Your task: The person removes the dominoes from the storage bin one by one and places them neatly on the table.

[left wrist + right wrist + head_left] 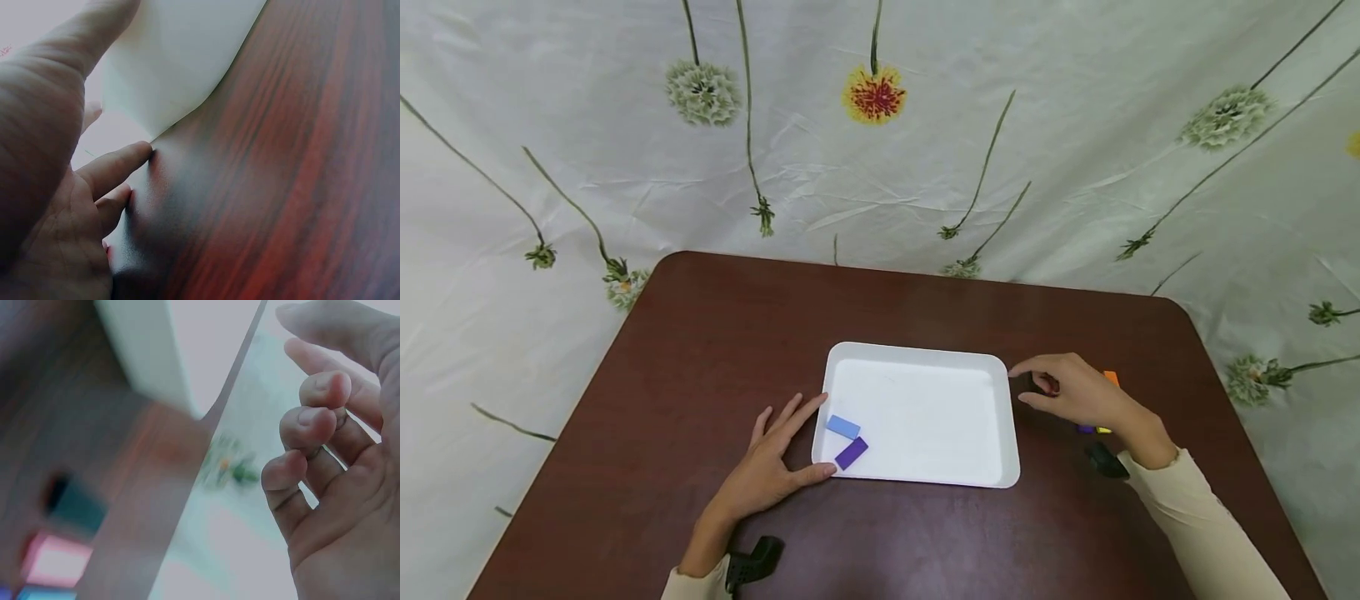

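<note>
A white tray (925,417) lies on the table, with a light blue block (843,427) and a purple block (852,453) in its lower left corner. My left hand (767,467) rests at the tray's left end, fingers spread; the thumb is at the front corner and the index fingertip at the left rim. In the left wrist view, other fingertips touch the tabletop beside the tray. Just off the tray's right rim hovers my right hand (1078,392), thumb and index finger apart. Its other fingers (315,422) are loosely curled, with nothing seen in them.
Partly hidden by the right hand are an orange block (1111,378), a yellow block (1103,430) and a purple piece (1085,429). The right wrist view shows a dark green block (78,506) and a pink block (57,559), blurred. A flowered cloth (887,183) hangs behind the table (760,317).
</note>
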Tool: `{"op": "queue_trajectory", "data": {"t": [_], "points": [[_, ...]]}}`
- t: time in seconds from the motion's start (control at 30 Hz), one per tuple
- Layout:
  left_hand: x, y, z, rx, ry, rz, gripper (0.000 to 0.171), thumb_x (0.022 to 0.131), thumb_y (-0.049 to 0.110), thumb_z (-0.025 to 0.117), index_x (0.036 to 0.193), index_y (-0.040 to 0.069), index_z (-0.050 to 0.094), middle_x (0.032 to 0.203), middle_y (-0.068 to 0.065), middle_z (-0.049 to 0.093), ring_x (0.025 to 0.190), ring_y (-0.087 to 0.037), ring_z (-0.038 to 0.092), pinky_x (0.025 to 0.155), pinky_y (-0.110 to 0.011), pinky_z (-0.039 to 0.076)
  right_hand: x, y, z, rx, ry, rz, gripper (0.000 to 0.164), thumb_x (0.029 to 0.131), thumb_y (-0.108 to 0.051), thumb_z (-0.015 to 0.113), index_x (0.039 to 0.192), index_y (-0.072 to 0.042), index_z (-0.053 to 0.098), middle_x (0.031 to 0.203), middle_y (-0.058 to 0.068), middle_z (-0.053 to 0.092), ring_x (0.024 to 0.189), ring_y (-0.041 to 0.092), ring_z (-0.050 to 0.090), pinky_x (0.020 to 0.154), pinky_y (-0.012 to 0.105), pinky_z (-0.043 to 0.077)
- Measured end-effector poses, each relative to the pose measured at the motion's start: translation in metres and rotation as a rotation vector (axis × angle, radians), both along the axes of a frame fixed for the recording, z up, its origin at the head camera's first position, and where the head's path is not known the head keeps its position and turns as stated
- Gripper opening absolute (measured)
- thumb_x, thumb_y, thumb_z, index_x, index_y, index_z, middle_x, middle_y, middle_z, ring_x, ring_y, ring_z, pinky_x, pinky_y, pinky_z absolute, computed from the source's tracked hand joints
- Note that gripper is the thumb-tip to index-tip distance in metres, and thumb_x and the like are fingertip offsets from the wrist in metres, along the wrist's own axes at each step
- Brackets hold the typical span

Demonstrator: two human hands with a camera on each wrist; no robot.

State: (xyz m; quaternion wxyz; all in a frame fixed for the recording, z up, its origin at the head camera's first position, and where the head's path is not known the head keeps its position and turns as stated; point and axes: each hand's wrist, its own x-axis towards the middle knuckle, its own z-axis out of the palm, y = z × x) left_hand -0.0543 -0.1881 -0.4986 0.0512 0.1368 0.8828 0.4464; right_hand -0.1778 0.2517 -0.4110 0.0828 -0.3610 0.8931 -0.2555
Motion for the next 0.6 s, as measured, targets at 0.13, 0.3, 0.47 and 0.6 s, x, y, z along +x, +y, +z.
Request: {"op": "queue_trajectory", "data": {"t": [0.13, 0.3, 0.47, 0.6], "points": [[0.001, -0.001, 0.000, 0.005, 0.000, 0.001, 0.091, 0.082, 0.044, 0.080, 0.158, 0.030, 0.031, 0.161, -0.011, 0.036, 0.153, -0.038, 0.019, 0.115, -0.067, -0.004, -0.011, -0.041, 0.009, -0.019, -0.049, 0.099, 0.028, 0.085, -0.008, 0.079, 0.113, -0.005, 0.072, 0.067, -0.009, 0.041, 0.062, 0.000, 0.036, 0.060, 0.021, 0.037], [0.000, -0.001, -0.001, 0.005, 0.007, 0.003, 0.091, 0.082, 0.043, 0.080, 0.158, 0.030, 0.031, 0.160, -0.010, 0.038, 0.153, -0.038, 0.020, 0.115, -0.066, -0.004, -0.022, -0.090, 0.010, 0.068, -0.130, 0.256, 0.027, 0.089, -0.010, 0.076, 0.115, -0.007, 0.071, 0.070, -0.001, 0.046, 0.066, 0.004, 0.038, 0.062, 0.021, 0.036], [-0.001, 0.000, -0.002, -0.011, 0.012, 0.005, 0.091, 0.083, 0.046, 0.079, 0.158, 0.031, 0.031, 0.159, -0.008, 0.040, 0.152, -0.039, 0.021, 0.115, -0.066, -0.002, -0.030, -0.139, 0.002, 0.081, -0.237, 0.381, 0.029, 0.089, -0.007, 0.075, 0.118, -0.008, 0.071, 0.074, 0.000, 0.045, 0.069, 0.006, 0.040, 0.065, 0.020, 0.036], [-0.001, -0.001, -0.003, -0.018, 0.013, 0.007, 0.091, 0.083, 0.046, 0.079, 0.158, 0.030, 0.031, 0.159, -0.009, 0.040, 0.152, -0.040, 0.021, 0.115, -0.067, -0.002, -0.036, -0.172, -0.010, 0.010, -0.363, 0.464, 0.032, 0.088, -0.003, 0.075, 0.120, -0.008, 0.070, 0.075, -0.003, 0.041, 0.069, 0.007, 0.040, 0.066, 0.019, 0.036]]}}
